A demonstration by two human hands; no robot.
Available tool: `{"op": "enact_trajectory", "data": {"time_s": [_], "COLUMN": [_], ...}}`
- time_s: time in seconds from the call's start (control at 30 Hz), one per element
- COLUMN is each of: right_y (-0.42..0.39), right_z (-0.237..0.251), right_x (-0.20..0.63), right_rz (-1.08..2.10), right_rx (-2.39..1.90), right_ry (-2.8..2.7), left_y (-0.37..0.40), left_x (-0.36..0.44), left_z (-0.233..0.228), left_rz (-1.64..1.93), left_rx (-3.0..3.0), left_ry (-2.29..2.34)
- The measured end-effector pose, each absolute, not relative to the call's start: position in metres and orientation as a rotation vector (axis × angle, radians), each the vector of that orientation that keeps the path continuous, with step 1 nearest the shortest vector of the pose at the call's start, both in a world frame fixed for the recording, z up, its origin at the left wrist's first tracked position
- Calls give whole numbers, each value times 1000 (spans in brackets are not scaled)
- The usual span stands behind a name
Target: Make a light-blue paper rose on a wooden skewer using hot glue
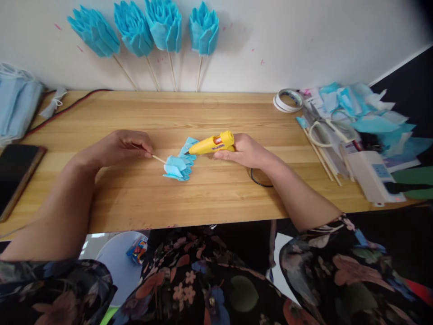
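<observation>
My left hand [130,146] pinches a thin wooden stick [158,159]. At the stick's other end is a blue flower of folded, felt-like material [176,167], lying sideways over the table. A strip of the same blue material [189,145] extends from the flower toward the back. My right hand [241,151] grips a yellow glue gun [213,143], its dark nozzle pointing left at the strip, close to or touching it; I cannot tell which. The fingers of my right hand are partly hidden behind the gun.
Several finished blue flowers [165,29] on sticks lean against the white wall. To the right lie a tape roll [288,100], scissors [329,132], loose sticks [320,153], blue scraps [372,113] and a power strip [375,176]. A phone [18,178] and face masks [16,101] lie left.
</observation>
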State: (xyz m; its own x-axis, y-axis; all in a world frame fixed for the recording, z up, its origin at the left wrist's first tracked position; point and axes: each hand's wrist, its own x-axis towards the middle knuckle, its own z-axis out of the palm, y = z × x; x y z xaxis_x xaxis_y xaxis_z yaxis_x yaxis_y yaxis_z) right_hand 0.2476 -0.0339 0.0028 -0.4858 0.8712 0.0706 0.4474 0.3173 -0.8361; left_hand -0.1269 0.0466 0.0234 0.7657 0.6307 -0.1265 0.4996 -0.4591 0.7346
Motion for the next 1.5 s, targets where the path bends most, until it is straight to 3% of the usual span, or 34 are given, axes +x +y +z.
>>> {"op": "enact_trajectory", "data": {"time_s": [1.5], "right_y": [-33], "right_z": [2], "right_x": [247], "right_rz": [913], "right_rx": [-1330], "right_ry": [-2112], "left_y": [46], "left_x": [-128], "left_z": [21], "left_rz": [227], "left_rx": [2112], "left_ry": [875]}}
